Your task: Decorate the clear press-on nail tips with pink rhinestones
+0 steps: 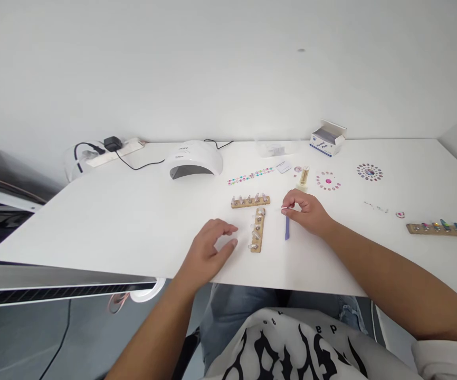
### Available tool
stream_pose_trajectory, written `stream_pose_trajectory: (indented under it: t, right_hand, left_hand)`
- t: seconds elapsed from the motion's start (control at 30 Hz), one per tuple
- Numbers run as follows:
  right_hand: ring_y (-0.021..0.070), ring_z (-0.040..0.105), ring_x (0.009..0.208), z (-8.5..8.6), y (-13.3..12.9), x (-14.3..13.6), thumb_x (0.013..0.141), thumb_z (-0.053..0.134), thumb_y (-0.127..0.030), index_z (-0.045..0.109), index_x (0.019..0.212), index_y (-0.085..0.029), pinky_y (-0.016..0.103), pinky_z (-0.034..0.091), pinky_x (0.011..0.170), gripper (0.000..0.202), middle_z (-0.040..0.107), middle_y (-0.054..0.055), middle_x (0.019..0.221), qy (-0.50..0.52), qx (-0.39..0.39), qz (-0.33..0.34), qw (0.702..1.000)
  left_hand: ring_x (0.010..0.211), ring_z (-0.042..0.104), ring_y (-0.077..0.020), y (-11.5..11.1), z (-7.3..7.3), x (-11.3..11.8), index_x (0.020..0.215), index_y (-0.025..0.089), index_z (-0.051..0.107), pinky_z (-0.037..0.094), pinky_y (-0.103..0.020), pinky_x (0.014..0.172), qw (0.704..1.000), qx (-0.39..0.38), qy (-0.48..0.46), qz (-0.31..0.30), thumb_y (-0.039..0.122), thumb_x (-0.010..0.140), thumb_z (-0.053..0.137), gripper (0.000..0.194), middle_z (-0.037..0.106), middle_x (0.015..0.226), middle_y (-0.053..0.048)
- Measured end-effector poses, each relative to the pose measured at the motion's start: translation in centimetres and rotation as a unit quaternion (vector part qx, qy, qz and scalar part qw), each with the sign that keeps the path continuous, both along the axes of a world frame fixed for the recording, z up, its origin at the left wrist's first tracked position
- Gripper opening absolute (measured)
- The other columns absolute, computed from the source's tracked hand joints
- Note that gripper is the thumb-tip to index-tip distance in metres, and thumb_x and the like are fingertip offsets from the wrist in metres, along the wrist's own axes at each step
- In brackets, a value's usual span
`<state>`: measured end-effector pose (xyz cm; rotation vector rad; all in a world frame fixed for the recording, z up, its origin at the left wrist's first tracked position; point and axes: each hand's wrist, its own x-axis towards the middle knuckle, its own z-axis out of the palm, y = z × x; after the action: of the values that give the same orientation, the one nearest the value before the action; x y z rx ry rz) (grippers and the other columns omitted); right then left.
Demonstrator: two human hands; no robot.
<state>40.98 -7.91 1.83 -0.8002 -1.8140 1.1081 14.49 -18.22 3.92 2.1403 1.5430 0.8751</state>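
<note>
My left hand (pixel 210 250) hovers over the white table with thumb and fingers apart, holding nothing. Just right of it lies an upright-running cork strip (pixel 260 232) bearing several clear nail tips. Above that is a second cork strip (pixel 251 202), set crosswise, with several pale pinkish tips. My right hand (pixel 302 210) pinches a small white item (pixel 284 208), too small to name. Below its fingers a purple stick (pixel 287 229) points toward me; whether the fingers touch it is unclear.
A white lamp (pixel 196 160) stands at the back left, an alcohol pads box (pixel 327 140) at the back right. Gem patterns (pixel 328 181) and a small gold-filled bottle (pixel 304 176) lie beyond my right hand. Another cork strip (pixel 436 230) with colourful tips is far right.
</note>
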Motion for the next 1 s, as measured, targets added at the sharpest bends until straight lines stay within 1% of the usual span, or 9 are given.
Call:
stream_pose_trajectory:
  t: [0.1,0.2,0.3,0.37,0.53,0.67,0.77,0.87,1.0]
  right_hand:
    - [0.0164,0.054,0.077,0.0,-0.4,-0.3,0.078,0.066,-0.027,0.062,0.074,-0.022,0.035,0.046,0.075,0.008,0.060,0.002,0.080,0.001,-0.015,-0.016,1.000]
    - [0.0164,0.055,0.078,0.1,-0.7,-0.4,0.077,0.068,-0.028,0.063,0.075,-0.022,0.034,0.046,0.072,0.008,0.059,0.002,0.081,-0.007,-0.020,-0.033,0.999]
    - [0.0163,0.055,0.078,0.4,-0.8,-0.6,0.075,0.070,-0.029,0.061,0.077,-0.023,0.033,0.046,0.071,0.012,0.060,0.001,0.081,-0.016,-0.029,-0.053,0.998]
    - [0.0158,0.055,0.077,0.6,-0.8,-0.7,0.075,0.070,-0.030,0.059,0.077,-0.023,0.033,0.046,0.072,0.014,0.061,0.000,0.080,-0.013,-0.038,-0.061,0.997]
    - [0.0159,0.054,0.077,0.8,-0.8,-1.3,0.075,0.070,-0.028,0.056,0.076,-0.023,0.032,0.045,0.071,0.015,0.062,0.000,0.080,-0.019,-0.028,-0.058,0.998]
    - [0.0164,0.055,0.081,0.8,-1.0,-1.8,0.075,0.072,-0.029,0.057,0.081,-0.024,0.033,0.045,0.075,0.017,0.064,0.000,0.085,-0.010,-0.024,-0.057,0.998]
    - [0.0167,0.055,0.083,0.6,-0.8,-1.8,0.077,0.070,-0.028,0.059,0.085,-0.024,0.034,0.045,0.079,0.014,0.064,0.001,0.089,-0.019,-0.015,-0.077,0.997]
    - [0.0185,0.053,0.082,0.1,-0.3,-1.6,0.082,0.062,-0.027,0.059,0.082,-0.023,0.036,0.045,0.075,0.005,0.062,0.003,0.085,-0.075,0.023,-0.085,0.993]
    - [0.0207,0.050,0.083,-0.7,0.4,-1.2,0.081,0.054,-0.014,0.063,0.084,-0.019,0.041,0.042,0.082,0.011,0.065,0.006,0.087,-0.183,0.149,0.003,0.972]
  left_hand:
    - [0.087,0.055,-0.0179,2.4,2.1,0.5,0.102,0.020,0.060,0.048,-0.032,0.076,0.999,0.018,-0.012,-0.041,0.025,0.091,0.054,0.013,0.059,0.092,-0.005]
    - [0.088,0.057,-0.0176,5.3,4.0,2.1,0.108,0.020,0.060,0.049,-0.032,0.077,0.990,0.034,0.006,-0.134,0.024,0.091,0.054,0.018,0.061,0.093,-0.005]
    - [0.091,0.058,-0.0180,7.6,5.1,3.7,0.111,0.020,0.059,0.049,-0.033,0.079,0.978,0.041,0.041,-0.199,0.025,0.092,0.052,0.021,0.063,0.097,-0.006]
    - [0.092,0.058,-0.0183,8.5,5.3,4.4,0.114,0.020,0.059,0.048,-0.034,0.083,0.976,0.020,0.057,-0.209,0.027,0.091,0.053,0.024,0.064,0.101,-0.007]
    - [0.081,0.059,-0.0166,8.9,4.7,5.0,0.094,0.020,0.064,0.048,-0.029,0.070,0.984,-0.086,-0.006,-0.153,0.031,0.088,0.055,0.015,0.066,0.089,-0.003]
    - [0.069,0.054,-0.0136,8.8,4.5,4.5,0.080,0.019,0.063,0.044,-0.027,0.064,0.984,-0.101,-0.043,-0.142,0.031,0.087,0.054,0.017,0.061,0.075,-0.001]
    - [0.064,0.046,-0.0123,8.6,4.2,2.7,0.078,0.019,0.058,0.039,-0.026,0.060,0.990,-0.099,-0.040,-0.092,0.033,0.089,0.052,0.019,0.055,0.071,0.001]
    - [0.063,0.044,-0.0125,8.0,3.0,0.1,0.084,0.021,0.053,0.037,-0.026,0.059,0.990,-0.123,-0.060,-0.019,0.037,0.092,0.047,0.019,0.052,0.073,0.002]
    - [0.075,0.053,-0.0165,6.8,0.7,-2.2,0.085,0.022,0.049,0.044,-0.029,0.067,0.982,-0.175,-0.067,-0.013,0.042,0.095,0.040,0.024,0.062,0.086,-0.002]
